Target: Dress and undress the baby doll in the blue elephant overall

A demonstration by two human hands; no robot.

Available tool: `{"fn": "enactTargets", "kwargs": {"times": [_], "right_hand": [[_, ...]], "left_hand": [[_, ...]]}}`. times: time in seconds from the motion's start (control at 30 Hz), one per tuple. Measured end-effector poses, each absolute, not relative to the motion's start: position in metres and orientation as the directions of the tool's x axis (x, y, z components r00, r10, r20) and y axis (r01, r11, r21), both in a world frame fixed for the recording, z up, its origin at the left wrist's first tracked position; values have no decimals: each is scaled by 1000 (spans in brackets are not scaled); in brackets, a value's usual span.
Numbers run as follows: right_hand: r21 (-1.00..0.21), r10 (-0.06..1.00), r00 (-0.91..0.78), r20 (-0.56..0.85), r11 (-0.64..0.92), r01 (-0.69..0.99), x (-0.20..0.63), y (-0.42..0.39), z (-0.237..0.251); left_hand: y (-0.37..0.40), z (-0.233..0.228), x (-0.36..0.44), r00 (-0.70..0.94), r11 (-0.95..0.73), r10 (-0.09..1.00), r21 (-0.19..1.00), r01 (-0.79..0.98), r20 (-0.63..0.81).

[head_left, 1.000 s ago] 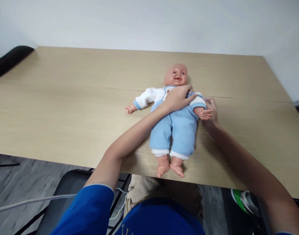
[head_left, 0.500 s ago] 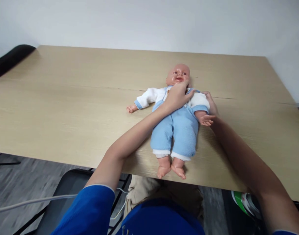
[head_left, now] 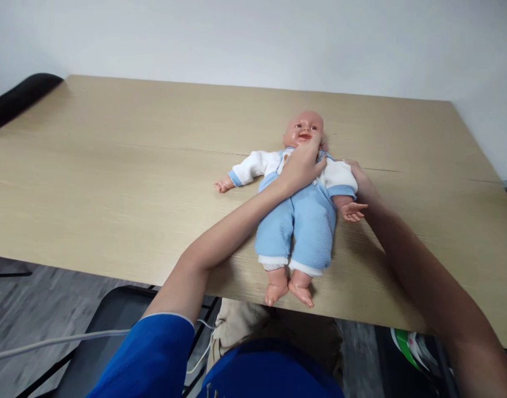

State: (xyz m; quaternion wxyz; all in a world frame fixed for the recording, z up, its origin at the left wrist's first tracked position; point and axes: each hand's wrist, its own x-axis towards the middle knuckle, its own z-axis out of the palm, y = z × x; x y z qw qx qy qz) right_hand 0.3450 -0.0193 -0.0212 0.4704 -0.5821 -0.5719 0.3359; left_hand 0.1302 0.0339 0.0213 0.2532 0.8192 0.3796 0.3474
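A baby doll (head_left: 294, 221) in a white top and light blue overalls lies face up on the table. My left hand (head_left: 305, 164) reaches across its chest, holding it around the collar and shoulder, with the fingers up by the chin and cheek. Beside the doll's white sleeve (head_left: 338, 174), on the right, my right hand (head_left: 360, 179) grips from behind, its fingers partly hidden. The doll's bare feet (head_left: 288, 287) point towards me, near the table's front edge. Its other arm stretches out to the left.
The wooden table (head_left: 112, 166) has a thin seam across it and stands against a pale wall (head_left: 236, 38). A dark chair (head_left: 108, 331) is at the front left, another chair back (head_left: 25, 97) at the far left. A white cable (head_left: 58, 344) runs by the near chair.
My right hand has shifted slightly right and down, and the doll's nearby sleeve and hand have moved with it. The left hand keeps nearly the same place on the chest.
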Motion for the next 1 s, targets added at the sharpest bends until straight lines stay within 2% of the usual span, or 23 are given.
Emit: {"fn": "enactTargets", "kwargs": {"times": [0.13, 0.23, 0.4, 0.63, 0.83, 1.0], "right_hand": [[-976, 983, 185, -24, -63, 207, 365, -58, -11], [-979, 977, 210, -25, -66, 193, 366, -84, -5], [-946, 973, 208, 101, 29, 323, 348, -103, -3], [-894, 987, 105, 123, 64, 444, 394, -98, 7], [-781, 986, -110, 123, 164, 602, 450, -90, 17], [-763, 992, -94, 90, 129, 634, 471, -85, 7]], "left_hand": [[34, 22, 131, 499, -600, 783, 664, 446, 372], [33, 22, 131, 517, -618, 769, 648, 446, 377], [32, 23, 130, 542, -648, 744, 620, 442, 391], [30, 26, 132, 567, -676, 717, 603, 423, 406], [32, 23, 133, 563, -711, 691, 569, 414, 453], [31, 26, 131, 529, -695, 713, 560, 451, 459]]}}
